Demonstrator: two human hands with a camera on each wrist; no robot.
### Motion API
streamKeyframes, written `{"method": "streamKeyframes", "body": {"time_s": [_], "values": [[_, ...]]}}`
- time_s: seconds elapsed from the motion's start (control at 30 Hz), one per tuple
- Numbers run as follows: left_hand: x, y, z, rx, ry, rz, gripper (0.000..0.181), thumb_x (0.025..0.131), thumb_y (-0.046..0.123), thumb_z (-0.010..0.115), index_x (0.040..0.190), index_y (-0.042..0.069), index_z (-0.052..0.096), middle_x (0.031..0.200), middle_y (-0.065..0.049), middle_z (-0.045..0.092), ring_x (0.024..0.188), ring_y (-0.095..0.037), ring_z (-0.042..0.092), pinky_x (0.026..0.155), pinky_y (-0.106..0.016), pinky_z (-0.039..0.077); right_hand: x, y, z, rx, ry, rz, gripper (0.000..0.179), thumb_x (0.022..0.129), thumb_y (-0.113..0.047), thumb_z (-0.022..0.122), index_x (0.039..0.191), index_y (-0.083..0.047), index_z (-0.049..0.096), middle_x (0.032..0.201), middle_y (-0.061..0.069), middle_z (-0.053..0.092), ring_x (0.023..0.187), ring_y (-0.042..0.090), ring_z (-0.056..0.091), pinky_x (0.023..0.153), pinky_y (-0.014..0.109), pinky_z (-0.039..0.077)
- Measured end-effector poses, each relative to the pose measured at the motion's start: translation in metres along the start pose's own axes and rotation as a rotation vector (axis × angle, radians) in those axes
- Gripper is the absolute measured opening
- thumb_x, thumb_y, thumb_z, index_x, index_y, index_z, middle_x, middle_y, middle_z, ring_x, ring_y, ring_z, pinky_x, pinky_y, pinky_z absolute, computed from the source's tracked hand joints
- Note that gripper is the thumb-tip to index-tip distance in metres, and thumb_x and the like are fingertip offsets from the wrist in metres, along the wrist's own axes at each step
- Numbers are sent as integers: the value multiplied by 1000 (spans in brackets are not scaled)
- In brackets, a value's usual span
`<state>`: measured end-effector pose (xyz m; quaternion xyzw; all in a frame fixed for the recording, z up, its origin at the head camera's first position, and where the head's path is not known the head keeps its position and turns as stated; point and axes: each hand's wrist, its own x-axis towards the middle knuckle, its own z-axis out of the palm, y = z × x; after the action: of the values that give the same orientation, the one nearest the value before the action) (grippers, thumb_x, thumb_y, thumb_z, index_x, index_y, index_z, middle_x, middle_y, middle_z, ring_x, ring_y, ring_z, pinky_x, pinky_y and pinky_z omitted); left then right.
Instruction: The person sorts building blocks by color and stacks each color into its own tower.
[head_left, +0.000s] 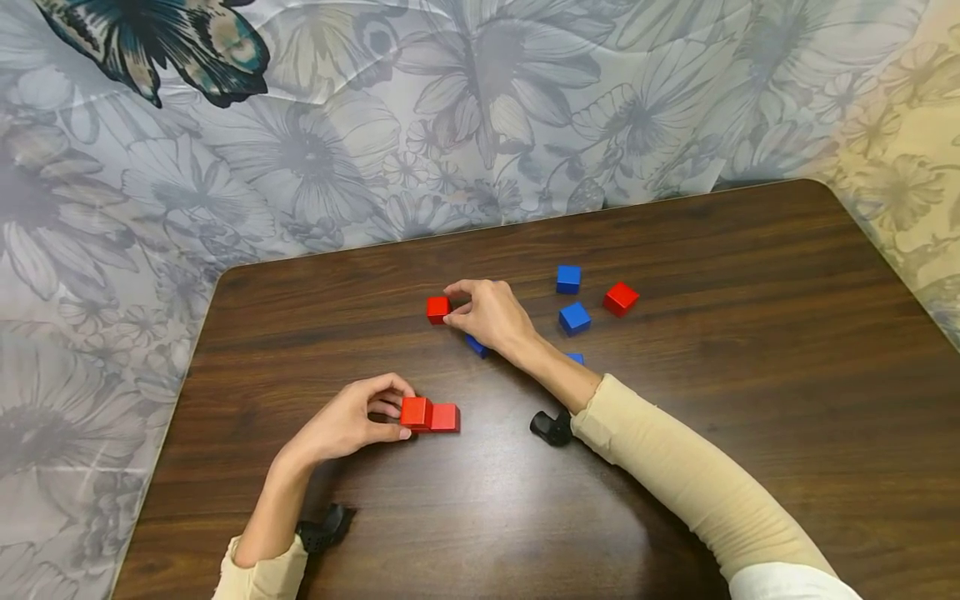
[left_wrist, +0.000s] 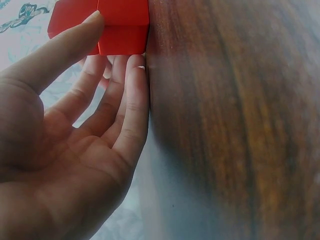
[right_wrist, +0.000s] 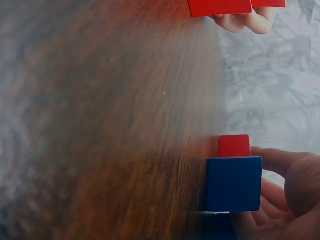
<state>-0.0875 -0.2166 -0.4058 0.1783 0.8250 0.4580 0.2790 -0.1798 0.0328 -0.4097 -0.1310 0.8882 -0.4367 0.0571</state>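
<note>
Two red cubes are stacked at the left of the table, with a third red cube (head_left: pixel 446 417) right beside them. My left hand (head_left: pixel 352 421) holds the stack, fingers behind it and thumb across the front near the upper red cube (head_left: pixel 416 412). Farther back, my right hand (head_left: pixel 491 317) has thumb and index fingertips at the right corners of another red cube (head_left: pixel 438 310). A blue cube (right_wrist: pixel 234 184) stands in front of that cube in the right wrist view, hiding part of it and some fingers.
Two blue cubes (head_left: pixel 568 279) (head_left: pixel 575 318) and a red cube (head_left: pixel 621 299) lie right of my right hand. Another blue cube (head_left: pixel 575 358) shows partly behind the right forearm. Patterned cloth (head_left: pixel 487 125) hangs behind the wooden table (head_left: pixel 750 333).
</note>
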Motion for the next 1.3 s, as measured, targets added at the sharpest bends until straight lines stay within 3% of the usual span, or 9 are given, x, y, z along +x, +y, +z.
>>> {"method": "streamKeyframes", "body": {"time_s": [0.87, 1.3], "values": [[1, 1, 0, 4, 2, 1, 36, 82, 10, 83, 112, 10, 62, 110, -8, 64, 99, -21, 65, 90, -33, 54, 3, 0, 5, -37, 22, 33, 29, 86, -21, 81, 111, -10, 72, 105, 5, 74, 80, 9, 72, 66, 25, 57], [0, 1, 0, 1, 1, 1, 36, 82, 11, 82, 112, 9, 62, 111, -10, 63, 100, -21, 65, 89, -32, 54, 6, -1, 8, -110, 37, -25, 33, 84, -25, 82, 111, -9, 72, 99, 2, 75, 83, 13, 69, 70, 28, 56]]}}
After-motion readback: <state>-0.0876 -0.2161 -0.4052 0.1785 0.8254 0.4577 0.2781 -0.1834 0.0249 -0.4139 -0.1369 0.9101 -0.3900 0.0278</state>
